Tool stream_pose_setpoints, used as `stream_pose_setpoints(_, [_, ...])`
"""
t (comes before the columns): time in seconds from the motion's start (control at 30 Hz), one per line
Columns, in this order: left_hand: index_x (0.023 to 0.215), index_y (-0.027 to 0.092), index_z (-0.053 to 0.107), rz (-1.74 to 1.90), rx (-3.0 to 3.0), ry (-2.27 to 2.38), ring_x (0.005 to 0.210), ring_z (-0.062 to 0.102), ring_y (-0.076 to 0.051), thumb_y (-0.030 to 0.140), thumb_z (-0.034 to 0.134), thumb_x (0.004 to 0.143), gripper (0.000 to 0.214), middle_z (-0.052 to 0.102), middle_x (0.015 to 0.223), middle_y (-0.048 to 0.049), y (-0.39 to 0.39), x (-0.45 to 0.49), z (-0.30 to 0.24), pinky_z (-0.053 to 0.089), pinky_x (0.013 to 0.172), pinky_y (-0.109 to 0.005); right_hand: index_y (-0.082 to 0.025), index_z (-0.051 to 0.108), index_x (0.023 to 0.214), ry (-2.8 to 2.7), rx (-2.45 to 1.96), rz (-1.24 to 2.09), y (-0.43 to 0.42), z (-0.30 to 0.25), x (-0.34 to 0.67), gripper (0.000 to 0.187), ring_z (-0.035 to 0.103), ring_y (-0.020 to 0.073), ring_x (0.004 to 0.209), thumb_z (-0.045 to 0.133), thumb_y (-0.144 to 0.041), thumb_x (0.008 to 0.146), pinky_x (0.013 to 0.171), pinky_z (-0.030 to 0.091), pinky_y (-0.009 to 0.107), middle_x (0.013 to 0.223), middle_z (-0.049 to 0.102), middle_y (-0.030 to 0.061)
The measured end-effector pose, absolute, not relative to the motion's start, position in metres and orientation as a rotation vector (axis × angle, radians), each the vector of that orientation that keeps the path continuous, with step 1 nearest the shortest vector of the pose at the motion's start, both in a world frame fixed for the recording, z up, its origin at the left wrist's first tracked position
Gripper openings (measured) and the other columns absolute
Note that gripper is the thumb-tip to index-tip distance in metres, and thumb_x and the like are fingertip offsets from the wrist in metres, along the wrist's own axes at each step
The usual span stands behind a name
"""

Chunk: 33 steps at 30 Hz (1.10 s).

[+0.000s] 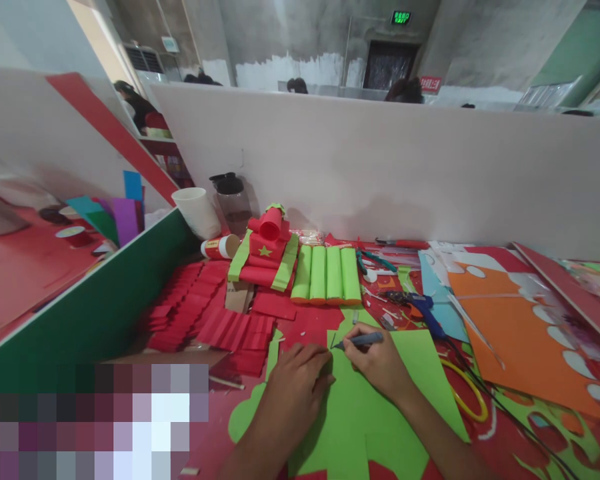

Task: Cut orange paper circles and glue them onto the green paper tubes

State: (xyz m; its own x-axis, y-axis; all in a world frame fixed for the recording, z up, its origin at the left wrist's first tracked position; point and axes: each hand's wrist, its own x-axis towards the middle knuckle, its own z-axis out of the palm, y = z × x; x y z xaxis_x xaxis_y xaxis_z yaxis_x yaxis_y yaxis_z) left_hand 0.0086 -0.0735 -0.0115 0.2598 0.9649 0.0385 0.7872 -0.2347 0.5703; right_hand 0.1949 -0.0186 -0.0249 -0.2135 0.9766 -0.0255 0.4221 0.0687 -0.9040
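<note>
My right hand point(375, 360) pinches a dark grey-blue pen point(367, 339), its tip on a light green paper sheet point(395, 427) near the top left corner. A short dark line shows by the tip. My left hand point(303, 380) lies on the sheet's left side with its fingers bent and resting on the paper. Beyond the hands stand a red and green paper model point(267, 250) with a star on it and a row of several light green paper rolls point(326, 275). Pleated red paper strips point(233, 328) lie left of the sheet.
A blue glue gun point(427, 313), green-handled pliers point(377, 261) and orange card point(500, 327) lie to the right. A yellow ring point(467, 393) sits beside the sheet. A white cup point(197, 212) and dark-lidded bottle point(233, 200) stand back left. A green divider point(90, 287) borders the left.
</note>
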Motion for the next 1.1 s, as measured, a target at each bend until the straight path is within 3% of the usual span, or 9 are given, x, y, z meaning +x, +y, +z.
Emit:
stream_pose_setpoints(0.6, [0.114, 0.024, 0.071, 0.539, 2.116, 1.585, 0.105, 0.061, -0.024, 0.016, 0.064, 0.089, 0.027, 0.072, 0.117, -0.0045, -0.0726, 0.0078, -0.0120, 0.047, 0.094, -0.038, -0.022, 0.055, 0.071, -1.603, -1.505, 0.997, -0.0154, -0.0298, 0.2002, 0.017, 0.064, 0.0169, 0.046, 0.060, -0.032, 0.084, 0.046, 0.044, 0.025, 0.052, 0.058, -0.0052])
stream_pose_setpoints(0.83, [0.115, 0.024, 0.071, 0.541, 2.127, 1.586, 0.105, 0.060, -0.024, 0.014, 0.063, 0.089, 0.028, 0.072, 0.117, -0.0040, -0.0727, 0.0084, -0.0115, 0.047, 0.094, -0.038, -0.020, 0.064, 0.081, -1.621, -1.356, 1.155, -0.0159, -0.0259, 0.1981, 0.020, 0.067, 0.0178, 0.057, 0.063, -0.039, 0.087, 0.053, 0.048, 0.026, 0.062, 0.067, -0.0006])
stream_pose_setpoints(1.1, [0.115, 0.024, 0.071, 0.547, 2.124, 1.598, 0.106, 0.061, -0.024, 0.016, 0.064, 0.089, 0.028, 0.072, 0.117, -0.0045, -0.0727, 0.0089, -0.0129, 0.047, 0.096, -0.039, -0.020, 0.071, 0.082, -1.719, -1.329, 1.138, -0.0149, -0.0231, 0.1957, 0.023, 0.063, 0.0168, 0.056, 0.064, -0.041, 0.087, 0.055, 0.048, 0.026, 0.061, 0.067, -0.0005])
